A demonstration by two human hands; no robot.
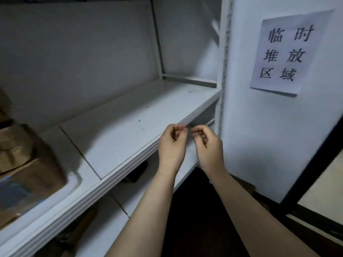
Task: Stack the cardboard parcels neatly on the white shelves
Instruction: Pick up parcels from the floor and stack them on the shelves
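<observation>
A white shelf (130, 115) runs from lower left to upper right, its right part bare. Brown cardboard parcels (20, 154) are piled on its far left, cut off by the frame edge. My left hand (172, 145) and my right hand (208, 145) hover side by side just in front of the shelf's front edge, fingers loosely curled inward, holding nothing. Both hands are well to the right of the parcels.
A white upright post (223, 62) ends the shelf on the right. Beside it a white panel carries a paper sign (284, 52) with printed characters. A lower shelf (141, 190) lies beneath, with dark objects on it. The floor below is dark.
</observation>
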